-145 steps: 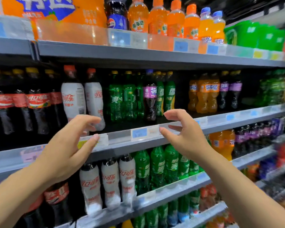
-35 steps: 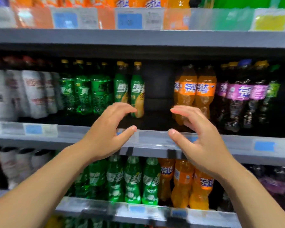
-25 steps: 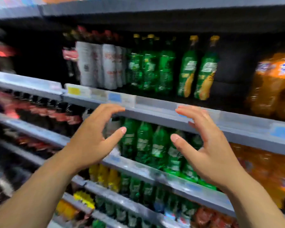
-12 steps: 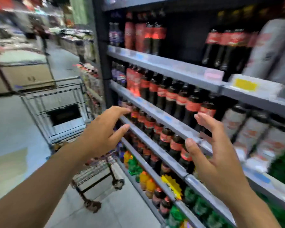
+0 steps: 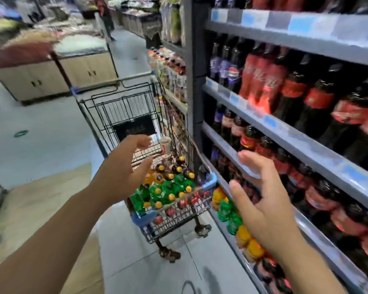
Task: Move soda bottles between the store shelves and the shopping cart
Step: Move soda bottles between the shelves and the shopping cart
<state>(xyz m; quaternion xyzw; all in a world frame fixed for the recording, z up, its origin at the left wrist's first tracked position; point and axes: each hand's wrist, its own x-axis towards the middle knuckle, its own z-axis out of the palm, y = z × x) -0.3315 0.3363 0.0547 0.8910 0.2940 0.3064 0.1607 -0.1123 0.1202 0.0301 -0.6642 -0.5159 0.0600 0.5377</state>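
At far left a pale wooden display cabinet (image 5: 51,77) stands on the grey tiled floor (image 5: 40,132), well apart from us. Our left hand (image 5: 123,170) reaches forward with its fingers spread and loosely bent, grasping nothing. In our view it lies across the left wall of the black wire shopping cart with blue corner bumpers (image 5: 123,107). The cluster of green plastic soda bottles with yellow caps (image 5: 168,192) stands upright in the near end of the cart, just right of and below that hand and not touched by it. A few darker bottles with yellow caps (image 5: 179,165) stand behind them. Our right hand (image 5: 261,200) is likewise released and empty, palm turned left, thumb apart from the gently curved fingers. It hangs between the cart and the grey metal store shelves (image 5: 285,134) that run along the right. Dark cola bottles with red labels (image 5: 314,98) fill those shelves, near the right hand but ungripped. Blur hides the label text.
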